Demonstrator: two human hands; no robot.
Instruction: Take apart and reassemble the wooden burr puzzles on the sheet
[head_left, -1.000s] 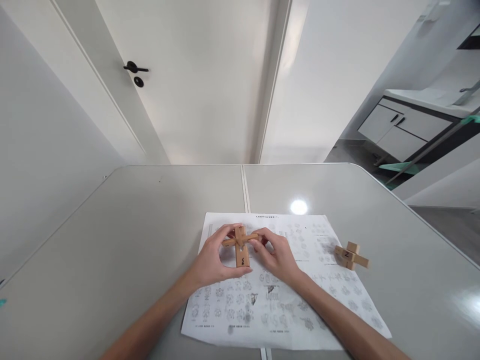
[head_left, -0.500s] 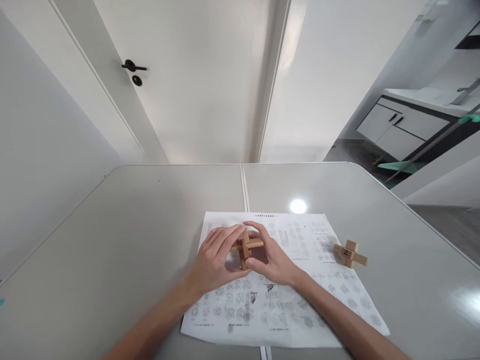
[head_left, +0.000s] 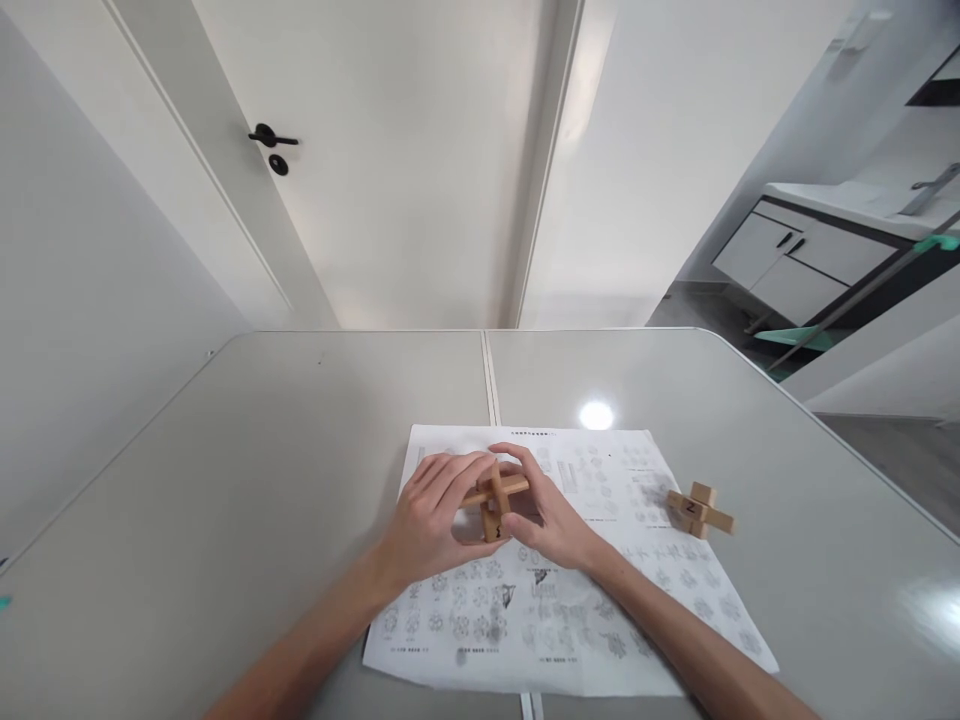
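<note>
Between my two hands is a wooden interlocking puzzle (head_left: 495, 493), made of crossed bars, with a dark mark on its lower block. My left hand (head_left: 435, 510) curves round its left side, fingertips at the top and thumb along the bottom. From the right, my right hand (head_left: 551, 520) grips it, thumb on the front and fingers behind; parts of the bars are hidden by the fingers. Underneath lies a large white sheet (head_left: 600, 630) printed with small diagrams. A second wooden puzzle (head_left: 699, 510), cross-shaped with a black character on it, rests at the sheet's right edge, away from both hands.
The grey table (head_left: 225, 480) has a seam running down its middle. Behind it stands a white door (head_left: 405, 180) with a black handle (head_left: 271, 137). To the far right are a sink cabinet (head_left: 806, 250) and a faucet (head_left: 934, 188).
The puzzle in my hands has turned a little, so its upright bar leans differently and a marked block face shows at the bottom. My right thumb has shifted slightly. The second puzzle stays put.
</note>
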